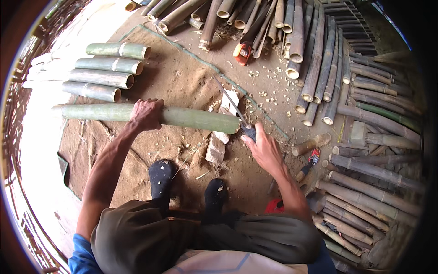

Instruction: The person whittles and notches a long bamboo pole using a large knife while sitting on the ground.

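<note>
- Nearest to us is our pale shirt (219, 264) with blue lines, and beside it a blue sleeve (85, 256) at lower left.
- Our dark trousers (130, 239) come next, the knees bent and spread.
- Our left hand (147, 114) is clamped over the green bamboo pole (196, 118), its fingers curling round the far side.
- Our right hand (264, 148) is closed round the dark handle of a long, narrow knife (233, 106), which slants up and left, away from us.
- The green bamboo pole lies crosswise in front of us, its right end just beside the knife; we cannot tell whether the blade touches it.
- Beneath that end we see a pale wood block (216, 150), showing on both sides of the pole.
- Our dark footwear (162, 176), flecked with chips, stands on a brown mat (125, 155) with a green edge.
- To our right, a short bamboo piece (310, 145) lies near a red-and-black object (314, 156) that we cannot identify.
- Also to our right, weathered bamboo poles (365, 198) lie in rows.
- Farther off at left, four green bamboo lengths (98, 78) lie side by side.
- Beyond the mat we see an orange tool (242, 53), with pale chips scattered to its right.
- Farthest, more bamboo stems (185, 16) crowd the top, open ends toward us.
</note>
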A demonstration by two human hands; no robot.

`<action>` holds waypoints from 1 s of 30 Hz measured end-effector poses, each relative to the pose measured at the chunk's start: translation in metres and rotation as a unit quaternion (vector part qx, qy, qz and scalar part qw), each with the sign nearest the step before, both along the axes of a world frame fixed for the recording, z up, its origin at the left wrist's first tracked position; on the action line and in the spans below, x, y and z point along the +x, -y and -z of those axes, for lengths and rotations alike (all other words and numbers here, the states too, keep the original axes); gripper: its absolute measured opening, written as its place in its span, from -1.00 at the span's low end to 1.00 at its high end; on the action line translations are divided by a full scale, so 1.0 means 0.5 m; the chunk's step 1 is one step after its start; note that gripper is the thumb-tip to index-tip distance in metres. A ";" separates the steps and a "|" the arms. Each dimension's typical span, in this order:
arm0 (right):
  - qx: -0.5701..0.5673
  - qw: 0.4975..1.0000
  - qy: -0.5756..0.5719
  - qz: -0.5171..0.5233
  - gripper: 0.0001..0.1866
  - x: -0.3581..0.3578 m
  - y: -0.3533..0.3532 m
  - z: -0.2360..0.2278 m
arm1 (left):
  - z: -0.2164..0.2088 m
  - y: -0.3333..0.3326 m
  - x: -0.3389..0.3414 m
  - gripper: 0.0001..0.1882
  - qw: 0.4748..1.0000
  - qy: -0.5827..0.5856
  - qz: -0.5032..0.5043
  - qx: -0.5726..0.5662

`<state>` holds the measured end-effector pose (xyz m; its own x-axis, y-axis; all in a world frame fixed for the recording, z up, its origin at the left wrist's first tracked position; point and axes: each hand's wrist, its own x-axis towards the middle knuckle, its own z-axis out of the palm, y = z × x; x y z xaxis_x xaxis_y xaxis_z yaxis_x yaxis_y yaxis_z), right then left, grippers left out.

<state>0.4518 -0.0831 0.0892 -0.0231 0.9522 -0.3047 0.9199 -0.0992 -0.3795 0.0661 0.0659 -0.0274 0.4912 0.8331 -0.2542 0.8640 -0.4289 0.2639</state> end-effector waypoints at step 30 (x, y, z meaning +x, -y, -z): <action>0.166 0.981 -0.062 -0.075 -0.60 -0.027 0.000 -0.114 | 0.059 0.101 -0.002 -0.60 0.960 0.106 -0.027 0.259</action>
